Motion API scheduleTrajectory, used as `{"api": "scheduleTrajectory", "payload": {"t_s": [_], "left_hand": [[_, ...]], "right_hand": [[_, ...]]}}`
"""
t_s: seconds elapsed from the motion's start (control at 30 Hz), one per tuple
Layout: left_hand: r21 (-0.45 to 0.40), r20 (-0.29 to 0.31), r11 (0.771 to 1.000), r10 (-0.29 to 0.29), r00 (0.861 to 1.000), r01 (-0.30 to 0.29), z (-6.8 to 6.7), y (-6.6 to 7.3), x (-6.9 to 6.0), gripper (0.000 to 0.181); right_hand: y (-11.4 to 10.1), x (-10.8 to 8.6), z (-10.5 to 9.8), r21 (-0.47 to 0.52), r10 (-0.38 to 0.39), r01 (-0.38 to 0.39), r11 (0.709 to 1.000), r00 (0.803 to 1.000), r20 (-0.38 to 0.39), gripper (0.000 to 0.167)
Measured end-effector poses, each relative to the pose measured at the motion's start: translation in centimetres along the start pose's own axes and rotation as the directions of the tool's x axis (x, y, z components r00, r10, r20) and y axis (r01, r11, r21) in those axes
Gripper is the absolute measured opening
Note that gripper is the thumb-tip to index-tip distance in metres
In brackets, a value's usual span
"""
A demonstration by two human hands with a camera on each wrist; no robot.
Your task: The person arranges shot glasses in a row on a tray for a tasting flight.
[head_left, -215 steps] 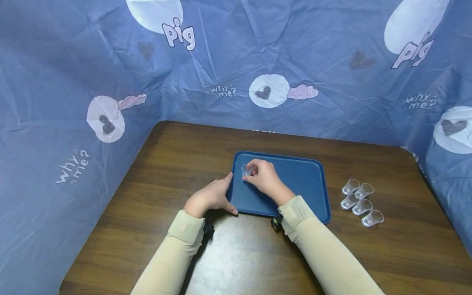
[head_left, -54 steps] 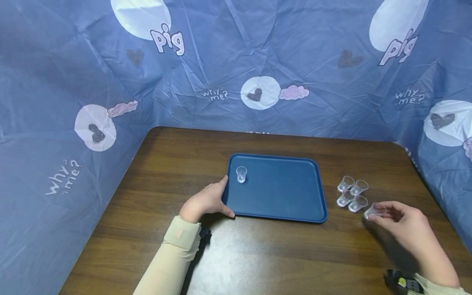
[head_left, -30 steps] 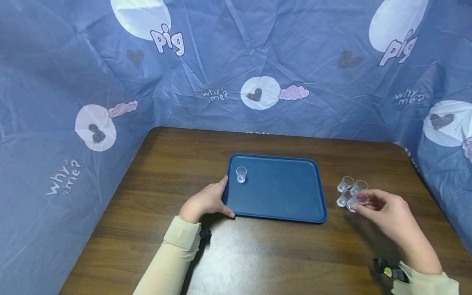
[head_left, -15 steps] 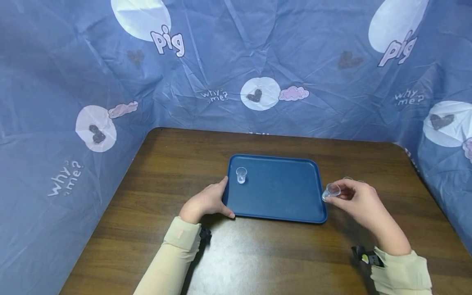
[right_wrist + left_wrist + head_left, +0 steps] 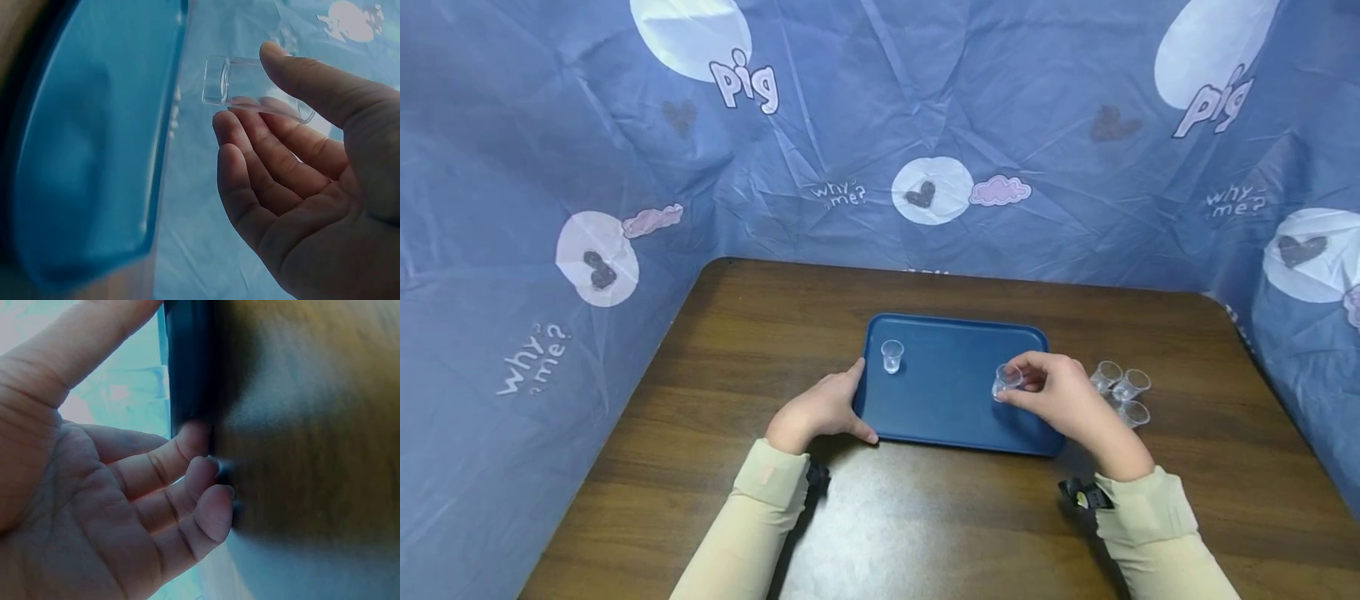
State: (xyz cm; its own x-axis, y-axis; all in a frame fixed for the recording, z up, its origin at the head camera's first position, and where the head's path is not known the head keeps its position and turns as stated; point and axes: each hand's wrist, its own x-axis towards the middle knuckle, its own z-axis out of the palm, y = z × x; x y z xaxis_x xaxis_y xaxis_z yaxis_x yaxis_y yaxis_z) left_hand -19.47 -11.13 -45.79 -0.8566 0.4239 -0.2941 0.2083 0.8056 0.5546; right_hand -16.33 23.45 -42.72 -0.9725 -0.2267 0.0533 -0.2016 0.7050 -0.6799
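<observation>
My right hand (image 5: 1066,398) pinches a small clear shot glass (image 5: 1003,383) between thumb and fingers, over the right half of the blue tray (image 5: 951,421). In the right wrist view this shot glass (image 5: 250,81) is held clear of the tray surface (image 5: 106,125). A second shot glass (image 5: 891,357) stands upright near the tray's left side. At the tray's near left corner my left hand (image 5: 822,407) rests with thumb and fingers spread, touching the edges. The left wrist view has the left hand's fingers (image 5: 169,494), slightly bent, against the dark tray rim (image 5: 190,362).
Several more clear shot glasses (image 5: 1135,383) stand grouped on the wooden table (image 5: 925,517) right of the tray, partly behind the right hand. A blue printed cloth (image 5: 820,125) hangs around the table's back and sides.
Since setting one shot glass on the tray, my right hand has gripped another at the right-hand group and carried it left over the tray. My left hand stays at the tray corner.
</observation>
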Motion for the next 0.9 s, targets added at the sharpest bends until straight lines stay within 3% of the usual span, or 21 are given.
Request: {"api": "scheduleTrajectory", "payload": {"t_s": [0.3, 0.53, 0.9], "left_hand": [[-0.003, 0.002, 1.000, -0.002, 1.000, 0.002, 0.0, 0.0, -0.1, 0.129], [-0.012, -0.008, 1.000, 0.020, 1.000, -0.020, 0.1, 0.0, 0.0, 0.129], [-0.002, -0.008, 1.000, 0.005, 1.000, -0.005, 0.0, 0.1, 0.0, 0.129]], "right_hand": [[-1.9, 3.1, 3.0, 0.074, -0.034, 0.029, 0.997, 0.997, 0.067, 0.026], [-2.8, 5.3, 4.8, 0.083, -0.014, 0.004, 0.997, 0.993, 0.116, 0.026], [-3.3, 8.0, 7.2, 0.064, 0.009, -0.016, 0.998, 0.995, 0.103, 0.025]]}}
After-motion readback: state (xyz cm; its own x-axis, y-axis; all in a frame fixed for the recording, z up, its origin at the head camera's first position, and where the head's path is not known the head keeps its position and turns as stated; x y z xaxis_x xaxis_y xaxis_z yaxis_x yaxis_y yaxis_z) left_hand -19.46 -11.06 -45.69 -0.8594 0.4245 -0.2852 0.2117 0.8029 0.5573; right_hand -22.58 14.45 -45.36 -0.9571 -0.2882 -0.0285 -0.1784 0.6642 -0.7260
